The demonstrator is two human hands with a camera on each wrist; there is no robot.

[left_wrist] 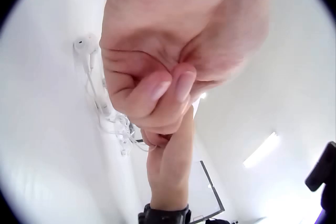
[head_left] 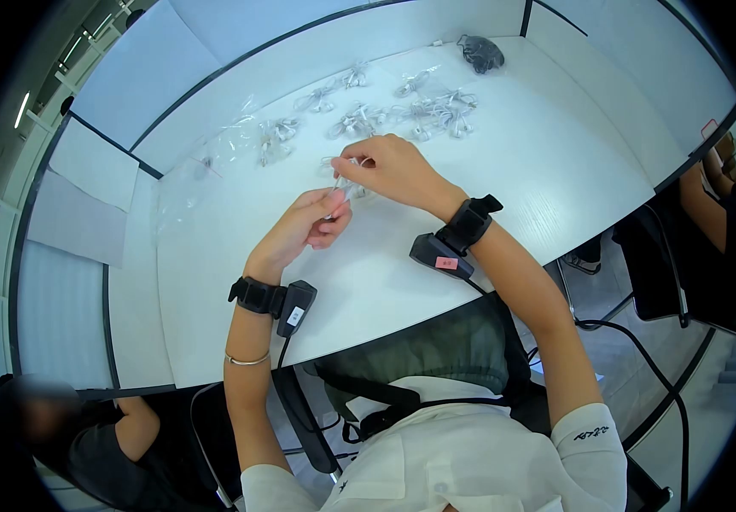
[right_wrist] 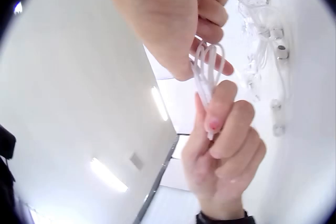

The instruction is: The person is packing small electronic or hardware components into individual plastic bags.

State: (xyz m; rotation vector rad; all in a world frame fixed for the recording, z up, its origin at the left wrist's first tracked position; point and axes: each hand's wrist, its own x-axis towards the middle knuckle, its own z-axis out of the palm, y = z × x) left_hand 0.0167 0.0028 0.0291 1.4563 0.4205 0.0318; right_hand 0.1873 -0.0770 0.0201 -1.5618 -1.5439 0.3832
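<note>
My left hand (head_left: 306,220) pinches a looped white earphone cable (right_wrist: 207,69) between thumb and forefinger; several coils stand up out of its grip. Just beyond and above it, my right hand (head_left: 404,175) has its fingers curled at the top of the coils, and a thin strand runs out from those fingers in the right wrist view. White earbuds (right_wrist: 282,51) hang or lie beside the right hand in that view. In the left wrist view, an earbud (left_wrist: 83,45) and its wire show left of the left hand, whose curled fingers hide the pinched coils there.
Several bundles of white earphones (head_left: 359,121) lie across the back of the white table (head_left: 436,277). Clear plastic bags (head_left: 235,136) are at the back left, and a dark grey pouch (head_left: 480,54) is at the back right. Low partitions (head_left: 317,43) enclose the table; other people sit at both sides.
</note>
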